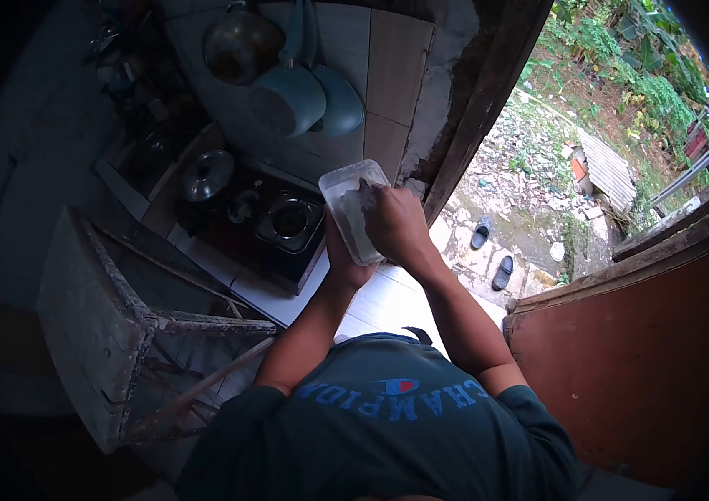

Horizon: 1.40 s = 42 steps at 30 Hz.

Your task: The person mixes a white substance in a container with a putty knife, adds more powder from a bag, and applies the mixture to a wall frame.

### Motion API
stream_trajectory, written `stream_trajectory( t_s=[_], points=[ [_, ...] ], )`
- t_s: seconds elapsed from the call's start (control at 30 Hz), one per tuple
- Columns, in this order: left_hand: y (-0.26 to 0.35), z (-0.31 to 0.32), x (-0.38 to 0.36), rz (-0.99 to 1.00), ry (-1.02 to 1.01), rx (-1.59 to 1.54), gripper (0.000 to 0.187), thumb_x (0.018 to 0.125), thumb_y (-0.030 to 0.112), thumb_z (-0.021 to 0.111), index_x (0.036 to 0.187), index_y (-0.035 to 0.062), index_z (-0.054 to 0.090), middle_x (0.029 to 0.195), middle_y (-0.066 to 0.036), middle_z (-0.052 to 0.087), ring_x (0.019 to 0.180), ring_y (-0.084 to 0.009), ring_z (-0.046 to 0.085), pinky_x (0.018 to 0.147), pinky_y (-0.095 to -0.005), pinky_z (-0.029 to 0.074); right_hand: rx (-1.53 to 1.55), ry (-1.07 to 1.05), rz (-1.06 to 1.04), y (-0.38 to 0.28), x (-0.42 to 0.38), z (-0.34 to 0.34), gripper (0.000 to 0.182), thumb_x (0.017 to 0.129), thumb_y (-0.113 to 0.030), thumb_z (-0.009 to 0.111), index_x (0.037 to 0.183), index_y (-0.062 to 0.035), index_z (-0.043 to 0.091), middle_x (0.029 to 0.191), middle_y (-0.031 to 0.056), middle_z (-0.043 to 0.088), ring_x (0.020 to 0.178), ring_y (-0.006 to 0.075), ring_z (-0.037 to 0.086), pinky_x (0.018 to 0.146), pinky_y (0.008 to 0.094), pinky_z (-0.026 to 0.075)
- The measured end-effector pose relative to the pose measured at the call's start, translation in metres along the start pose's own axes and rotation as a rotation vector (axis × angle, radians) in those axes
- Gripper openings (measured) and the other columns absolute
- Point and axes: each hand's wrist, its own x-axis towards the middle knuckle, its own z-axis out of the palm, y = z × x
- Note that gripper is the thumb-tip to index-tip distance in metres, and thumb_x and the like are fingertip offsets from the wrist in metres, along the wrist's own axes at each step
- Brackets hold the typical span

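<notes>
A clear rectangular plastic container (351,219) with whitish contents is held up in front of my chest, tilted. My left hand (344,260) grips it from below and behind, its fingers mostly hidden by the container. Over the container's right side is my right hand (393,219), its fingers curled closed at the inside. Something small and pale shows at those fingertips, too unclear to name.
A two-burner stove (290,221) with a lidded pot (208,175) stands left on a tiled counter. Pans (287,100) hang above. At lower left is a worn wooden frame (133,326). An open doorway on the right shows rubble and two dark sandals (502,273) outside.
</notes>
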Motion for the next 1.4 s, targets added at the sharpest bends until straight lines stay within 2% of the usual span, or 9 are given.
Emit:
stream_trajectory(
  t_s=[0.33,0.4,0.43,0.5,0.87,1.13,1.23,1.33,1.4],
  points=[
    [-0.002,0.040,-0.001,0.101,-0.005,0.263,0.070,0.102,0.064,0.030,0.152,0.0164,0.035,0.150,-0.007,0.045,0.138,-0.0251,0.046,0.114,-0.0463,0.038,-0.072,0.101,0.066,-0.007,0.016,-0.021,0.016,0.079,-0.006,0.063,0.091,0.0014,0.069,0.081,0.0258,0.068,0.080,0.0448,0.068,0.072,0.0503,0.056],
    [-0.012,0.042,-0.006,0.363,0.013,0.694,0.069,0.101,0.065,0.031,0.151,0.0174,0.038,0.146,-0.006,0.049,0.137,-0.0245,0.048,0.114,-0.0454,0.039,-0.105,0.056,-0.009,-0.003,0.016,-0.009,0.015,0.079,-0.005,0.062,0.091,0.0015,0.069,0.079,0.0258,0.068,0.078,0.0447,0.068,0.072,0.0501,0.057],
    [-0.009,0.038,-0.006,0.363,0.017,0.694,0.069,0.101,0.065,0.031,0.151,0.0174,0.038,0.146,-0.006,0.049,0.137,-0.0245,0.048,0.114,-0.0454,0.039,-0.104,0.051,-0.009,-0.003,0.014,-0.005,0.015,0.079,-0.005,0.062,0.091,0.0015,0.069,0.079,0.0258,0.068,0.078,0.0447,0.068,0.072,0.0501,0.057],
    [0.005,0.025,-0.005,-0.032,0.066,0.056,0.068,0.101,0.065,0.032,0.148,0.0179,0.042,0.142,-0.005,0.053,0.134,-0.0243,0.051,0.111,-0.0459,0.041,-0.048,0.003,-0.039,-0.004,0.009,0.000,0.015,0.079,-0.009,0.066,0.088,0.0032,0.067,0.080,0.0285,0.066,0.080,0.0465,0.066,0.071,0.0511,0.054],
    [0.005,0.043,-0.011,-0.003,0.077,0.103,0.066,0.101,0.064,0.032,0.150,0.0193,0.040,0.143,-0.003,0.052,0.133,-0.0238,0.051,0.108,-0.0456,0.044,-0.056,0.105,0.039,-0.004,0.021,-0.019,0.012,0.076,-0.007,0.064,0.082,0.0036,0.066,0.078,0.0287,0.065,0.078,0.0475,0.065,0.071,0.0521,0.054],
    [0.002,0.030,-0.012,0.019,0.042,0.260,0.063,0.103,0.060,0.031,0.153,0.0210,0.032,0.148,-0.006,0.046,0.138,-0.0241,0.046,0.112,-0.0460,0.040,-0.077,-0.048,-0.086,-0.030,0.028,-0.009,0.015,0.075,-0.007,0.064,0.083,0.0050,0.067,0.082,0.0296,0.066,0.081,0.0457,0.067,0.072,0.0502,0.055],
    [0.003,0.038,-0.013,-0.045,0.095,0.080,0.064,0.103,0.061,0.032,0.154,0.0228,0.031,0.149,-0.006,0.045,0.139,-0.0242,0.045,0.113,-0.0477,0.040,-0.094,-0.112,-0.221,-0.038,0.025,-0.004,0.016,0.075,-0.005,0.064,0.085,0.0056,0.068,0.082,0.0289,0.067,0.080,0.0452,0.068,0.073,0.0491,0.056],
    [0.006,0.041,-0.016,0.080,-0.072,0.288,0.066,0.101,0.064,0.033,0.153,0.0241,0.033,0.150,-0.005,0.045,0.139,-0.0249,0.045,0.113,-0.0495,0.039,-0.077,-0.128,-0.156,-0.037,0.026,-0.019,0.015,0.076,-0.006,0.067,0.085,0.0055,0.069,0.080,0.0289,0.067,0.079,0.0447,0.068,0.072,0.0489,0.056],
    [0.011,0.035,-0.012,-0.041,0.111,0.045,0.069,0.099,0.067,0.034,0.152,0.0226,0.036,0.150,-0.005,0.045,0.139,-0.0260,0.045,0.112,-0.0502,0.039,0.014,-0.074,-0.179,-0.025,0.030,-0.026,0.016,0.079,-0.009,0.069,0.087,0.0049,0.069,0.078,0.0286,0.066,0.078,0.0449,0.067,0.072,0.0489,0.055]
  ],
)
